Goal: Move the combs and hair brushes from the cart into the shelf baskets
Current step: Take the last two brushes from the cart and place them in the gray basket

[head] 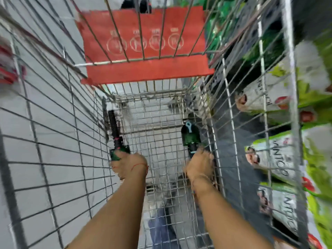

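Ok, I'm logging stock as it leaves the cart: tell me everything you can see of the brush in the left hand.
The round brush is long and slim, with a black bristled barrel, a thin pink ring below it and a dark green handle. The left hand is closed around the handle, with the barrel pointing away from the person, deep inside the wire cart, close to its left wall. Motion blur hides finer detail, and whether the bristles touch the wire cannot be told.
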Available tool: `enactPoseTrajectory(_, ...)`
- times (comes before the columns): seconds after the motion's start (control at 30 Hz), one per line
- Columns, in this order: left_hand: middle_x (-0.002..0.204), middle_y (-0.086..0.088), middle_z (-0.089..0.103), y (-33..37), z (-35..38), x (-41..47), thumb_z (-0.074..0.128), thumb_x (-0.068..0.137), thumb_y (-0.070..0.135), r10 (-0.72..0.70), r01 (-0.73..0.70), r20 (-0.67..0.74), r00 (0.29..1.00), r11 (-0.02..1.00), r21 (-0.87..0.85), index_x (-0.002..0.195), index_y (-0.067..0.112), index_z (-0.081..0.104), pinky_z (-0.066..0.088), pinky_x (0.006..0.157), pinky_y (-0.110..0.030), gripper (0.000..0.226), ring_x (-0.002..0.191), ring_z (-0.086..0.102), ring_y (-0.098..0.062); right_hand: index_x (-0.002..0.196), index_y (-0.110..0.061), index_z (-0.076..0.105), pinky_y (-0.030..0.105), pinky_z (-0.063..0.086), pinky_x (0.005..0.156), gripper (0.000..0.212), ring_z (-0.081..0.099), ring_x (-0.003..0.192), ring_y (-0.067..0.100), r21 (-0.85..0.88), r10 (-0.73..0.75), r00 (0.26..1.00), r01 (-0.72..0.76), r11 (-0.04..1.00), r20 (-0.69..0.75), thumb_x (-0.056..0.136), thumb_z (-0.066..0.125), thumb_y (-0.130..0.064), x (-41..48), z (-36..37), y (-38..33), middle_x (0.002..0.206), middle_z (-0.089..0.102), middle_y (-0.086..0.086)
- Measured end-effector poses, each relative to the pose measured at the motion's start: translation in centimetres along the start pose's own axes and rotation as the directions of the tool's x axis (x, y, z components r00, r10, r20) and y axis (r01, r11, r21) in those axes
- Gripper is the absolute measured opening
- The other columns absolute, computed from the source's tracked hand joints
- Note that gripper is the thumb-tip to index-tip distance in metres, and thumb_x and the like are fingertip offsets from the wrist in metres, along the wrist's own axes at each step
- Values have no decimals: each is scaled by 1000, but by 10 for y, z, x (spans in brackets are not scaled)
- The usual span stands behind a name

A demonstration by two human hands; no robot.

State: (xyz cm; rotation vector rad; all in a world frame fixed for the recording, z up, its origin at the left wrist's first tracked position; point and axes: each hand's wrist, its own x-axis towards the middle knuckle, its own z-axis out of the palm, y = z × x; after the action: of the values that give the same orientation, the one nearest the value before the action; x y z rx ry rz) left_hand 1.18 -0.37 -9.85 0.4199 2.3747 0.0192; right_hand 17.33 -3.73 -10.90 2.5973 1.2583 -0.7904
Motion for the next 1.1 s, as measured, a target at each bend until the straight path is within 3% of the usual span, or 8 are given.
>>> enactPoseTrajectory(0.13,140,-26,30,-6,0,2,52,83,4,16,-14,-57,998,1000,28,141,13,21,36,103,-46,67,125,37,-39,115,-12,58,39,39,98,41,41,118,27,13,-143,990,143,990,-11,75,65,-18,4,-12,-1,122,53,6)
enactPoseTrajectory(0.3,141,-20,37,-7,-2,-6,61,76,8,64,-64,-15,998,998,-16,141,8,24,36,104,-45,76,127,39,-38,106,-18,63,32,21,89,31,40,113,20,-109,-359,922,346,932,-146,76,63,-11,1,-30,-10,119,53,0)
enactPoseTrajectory(0.47,122,-18,58,-1,-11,0,65,71,13,76,-75,37,996,997,-25,118,5,52,42,97,-40,49,117,48,-36,121,-19,54,36,28,104,41,42,120,19,-105,-474,880,474,874,26,81,62,-17,-7,-38,-3,125,53,-2)
enactPoseTrajectory(0.67,118,-20,62,-7,-27,9,69,70,19,152,-151,27,988,987,-54,118,11,54,44,95,-39,52,115,52,-39,119,-26,55,33,28,101,50,44,121,15,5,-545,838,545,838,-10,75,60,-1,-48,-16,17,125,56,-8)
enactPoseTrajectory(0.8,116,-18,63,-10,-36,12,79,59,18,176,-168,116,977,983,-77,119,11,52,47,90,-35,66,112,55,-36,113,-25,60,43,25,110,48,45,127,24,-60,-631,775,629,775,-25,73,61,2,-59,-13,17,127,59,-1)
enactPoseTrajectory(0.9,114,-18,63,-5,-43,12,83,56,20,185,-181,162,969,983,-42,117,7,50,48,87,-36,71,107,59,-35,113,-22,57,40,-2,114,43,23,141,25,-171,-764,603,797,579,227,75,63,-5,-52,-19,7,146,38,4)
enactPoseTrajectory(1.0,117,-20,59,1,-36,9,85,57,20,186,-186,256,949,982,-24,119,2,42,49,93,-41,77,108,58,-37,120,-26,49,52,1,116,50,-4,145,23,-144,-734,607,791,595,304,73,58,-15,-32,-26,-12,158,3,-2)
enactPoseTrajectory(1.1,116,-14,63,-6,-23,6,80,65,33,177,-221,315,933,969,110,114,5,51,44,98,-37,63,111,58,-33,137,-29,33,44,0,117,78,-4,145,23,-178,-759,611,791,585,223,75,52,13,-15,-31,-24,157,6,-1)
